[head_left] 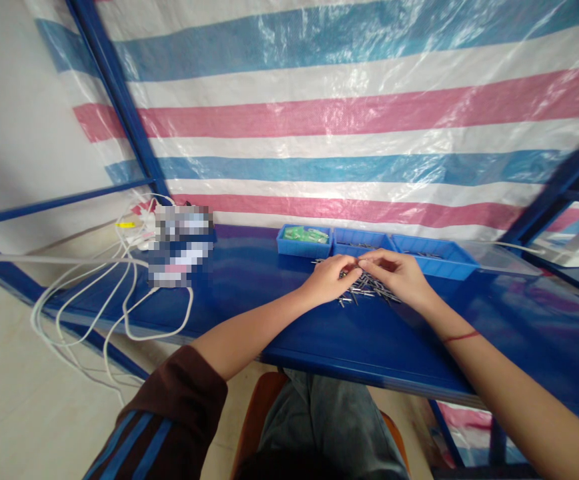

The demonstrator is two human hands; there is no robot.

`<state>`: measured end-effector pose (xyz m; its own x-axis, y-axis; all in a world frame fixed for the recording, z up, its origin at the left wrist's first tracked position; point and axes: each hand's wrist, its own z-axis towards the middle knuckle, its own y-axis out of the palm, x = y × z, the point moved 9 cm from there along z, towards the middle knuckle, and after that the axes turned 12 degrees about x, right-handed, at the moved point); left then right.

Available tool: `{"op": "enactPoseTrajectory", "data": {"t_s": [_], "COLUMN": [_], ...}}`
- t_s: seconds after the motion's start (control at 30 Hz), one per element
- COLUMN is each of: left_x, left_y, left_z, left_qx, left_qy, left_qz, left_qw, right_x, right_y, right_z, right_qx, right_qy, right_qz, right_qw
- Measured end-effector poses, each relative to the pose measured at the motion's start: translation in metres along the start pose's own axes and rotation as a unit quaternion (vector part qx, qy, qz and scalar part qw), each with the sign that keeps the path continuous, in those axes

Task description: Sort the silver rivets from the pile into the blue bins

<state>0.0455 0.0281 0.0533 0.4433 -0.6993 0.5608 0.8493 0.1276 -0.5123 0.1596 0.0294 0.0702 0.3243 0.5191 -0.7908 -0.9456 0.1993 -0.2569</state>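
Observation:
My left hand (332, 277) and my right hand (394, 273) meet fingertip to fingertip above a pile of thin metal pieces (364, 288) on the blue table. Both hands are pinched closed. Whatever sits between the fingers is too small or too covered to make out. The metal pieces look like short silvery rods or pins, lying in a loose heap under and between the hands. Just behind the hands stand a blue bin with green packets (305, 235), a middle blue bin (362, 238) and a wider right blue bin (437, 257), the latter two holding some small metal pieces.
White cables (129, 300) loop over the left end of the blue table (249, 293), beside blurred-out items (182, 247). Blue frame posts (119, 87) rise at both sides. A striped plastic sheet (344, 127) hangs behind. A clear plastic sheet or tray (507, 259) lies right of the bins.

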Motion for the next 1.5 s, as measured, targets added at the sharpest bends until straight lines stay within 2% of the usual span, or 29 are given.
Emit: {"op": "enactPoseTrajectory", "data": {"t_s": [0.7, 1.5], "left_x": [-0.0018, -0.0012], "left_y": [-0.0022, 0.0002], "left_z": [0.0004, 0.0004], "left_qx": [0.011, -0.005], "left_qy": [-0.023, -0.017], "left_qz": [-0.04, -0.022], "left_qw": [0.999, 1.0], "right_x": [0.0006, 0.0015], "right_y": [-0.0019, 0.0021], "right_z": [-0.0009, -0.0014], "right_qx": [0.018, -0.005], "right_qy": [0.021, 0.024], "right_qz": [0.028, 0.04], "right_qw": [0.999, 0.999]}}
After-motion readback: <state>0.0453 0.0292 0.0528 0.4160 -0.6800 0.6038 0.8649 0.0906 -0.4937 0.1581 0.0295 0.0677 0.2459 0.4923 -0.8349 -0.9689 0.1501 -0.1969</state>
